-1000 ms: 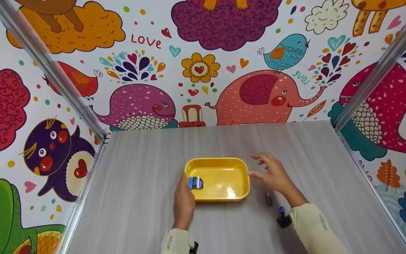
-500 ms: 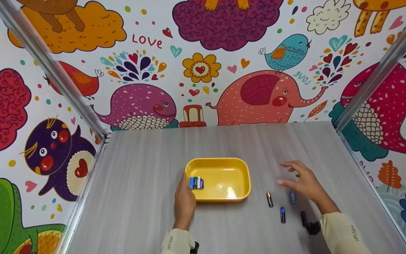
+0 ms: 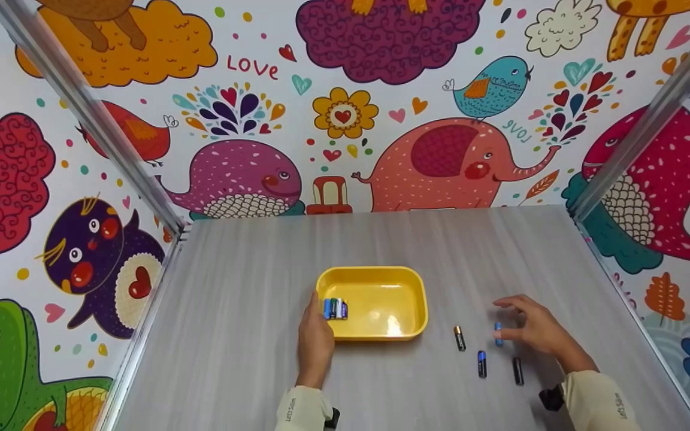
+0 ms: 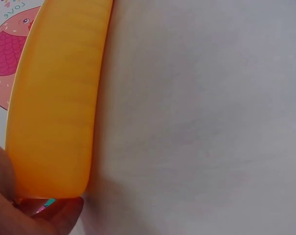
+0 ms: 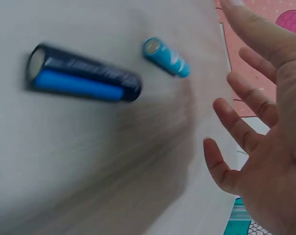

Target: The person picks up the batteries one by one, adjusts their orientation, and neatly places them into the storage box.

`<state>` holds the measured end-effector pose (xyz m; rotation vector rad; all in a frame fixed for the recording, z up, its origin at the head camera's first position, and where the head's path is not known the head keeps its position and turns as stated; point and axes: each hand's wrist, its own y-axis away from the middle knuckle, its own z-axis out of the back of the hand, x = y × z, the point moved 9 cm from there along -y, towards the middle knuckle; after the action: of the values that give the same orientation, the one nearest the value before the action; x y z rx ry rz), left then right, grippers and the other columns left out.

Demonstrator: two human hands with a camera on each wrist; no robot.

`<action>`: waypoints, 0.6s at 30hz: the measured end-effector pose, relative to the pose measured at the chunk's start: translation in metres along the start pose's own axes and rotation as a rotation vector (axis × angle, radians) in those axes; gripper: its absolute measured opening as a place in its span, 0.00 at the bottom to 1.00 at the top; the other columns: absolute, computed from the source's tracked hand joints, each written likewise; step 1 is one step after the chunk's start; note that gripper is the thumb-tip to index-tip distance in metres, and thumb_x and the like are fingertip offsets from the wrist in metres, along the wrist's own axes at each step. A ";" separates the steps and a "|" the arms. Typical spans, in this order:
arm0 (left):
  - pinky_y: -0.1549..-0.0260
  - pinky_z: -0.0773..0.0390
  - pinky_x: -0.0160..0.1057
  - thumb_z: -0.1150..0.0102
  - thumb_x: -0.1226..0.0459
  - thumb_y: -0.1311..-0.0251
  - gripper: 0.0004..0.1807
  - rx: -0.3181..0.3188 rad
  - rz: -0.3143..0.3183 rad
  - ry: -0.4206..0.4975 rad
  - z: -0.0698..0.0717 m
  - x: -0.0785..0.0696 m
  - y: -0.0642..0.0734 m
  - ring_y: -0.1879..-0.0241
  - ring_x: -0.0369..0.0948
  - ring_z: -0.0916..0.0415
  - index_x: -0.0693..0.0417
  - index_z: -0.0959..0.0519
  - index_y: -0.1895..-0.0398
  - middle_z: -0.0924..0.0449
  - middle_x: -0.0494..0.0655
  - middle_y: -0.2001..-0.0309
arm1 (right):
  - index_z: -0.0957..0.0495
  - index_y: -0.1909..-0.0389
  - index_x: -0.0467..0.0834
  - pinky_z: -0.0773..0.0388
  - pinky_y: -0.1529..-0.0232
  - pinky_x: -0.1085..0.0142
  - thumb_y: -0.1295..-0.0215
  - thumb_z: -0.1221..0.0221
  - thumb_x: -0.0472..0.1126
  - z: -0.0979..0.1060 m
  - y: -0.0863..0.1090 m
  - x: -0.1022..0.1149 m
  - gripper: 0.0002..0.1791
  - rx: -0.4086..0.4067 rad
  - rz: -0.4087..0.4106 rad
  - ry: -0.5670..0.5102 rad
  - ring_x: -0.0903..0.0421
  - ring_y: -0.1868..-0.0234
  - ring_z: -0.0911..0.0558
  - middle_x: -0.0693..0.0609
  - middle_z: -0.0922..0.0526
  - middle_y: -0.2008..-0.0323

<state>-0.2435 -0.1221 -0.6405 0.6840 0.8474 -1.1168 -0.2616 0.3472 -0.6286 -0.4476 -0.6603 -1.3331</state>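
My left hand (image 3: pixel 315 341) holds the left side of a yellow tray (image 3: pixel 381 336), its fingers at the tray's end wall in the left wrist view. Inside the tray, several batteries (image 3: pixel 335 309) lie side by side against the left end. My right hand (image 3: pixel 539 329) hovers over the table with fingers spread and nothing between them. Its thumb overlaps a light blue battery (image 3: pixel 498 341) in the head view; in the right wrist view that battery (image 5: pixel 166 58) lies apart from the fingers. A dark battery with a blue stripe (image 5: pixel 84 73) lies near it.
A black and gold battery (image 3: pixel 459 338) lies right of the tray. Nearer the front is a black battery (image 3: pixel 518 371). A wall with cartoon animals (image 3: pixel 441 161) closes off the back of the grey table (image 3: pixel 231 311), and metal posts (image 3: pixel 614 155) stand at the corners.
My right hand has moved right and toward me, from beside the tray to the light blue battery, uncovering loose batteries. My left hand and the tray have stayed in place.
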 end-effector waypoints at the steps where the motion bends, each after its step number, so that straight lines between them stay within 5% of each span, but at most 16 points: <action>1: 0.26 0.37 0.51 0.61 0.68 0.23 0.32 0.001 0.002 0.005 0.000 0.000 0.001 0.24 0.43 0.39 0.46 0.47 0.17 0.43 0.45 0.20 | 0.20 0.39 0.49 0.20 0.43 0.42 0.52 0.21 0.51 -0.001 0.001 -0.002 0.37 0.009 0.007 0.006 0.44 0.44 0.23 0.46 0.20 0.42; 18: 0.25 0.38 0.51 0.62 0.67 0.21 0.33 -0.043 -0.022 -0.005 0.002 -0.003 0.005 0.23 0.41 0.43 0.40 0.50 0.17 0.42 0.43 0.20 | 0.17 0.45 0.49 0.20 0.45 0.48 0.58 0.19 0.54 -0.016 0.002 -0.011 0.35 0.094 0.026 0.060 0.49 0.47 0.21 0.49 0.18 0.47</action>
<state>-0.2390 -0.1208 -0.6370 0.6378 0.8744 -1.1170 -0.2575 0.3452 -0.6479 -0.3376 -0.6622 -1.2804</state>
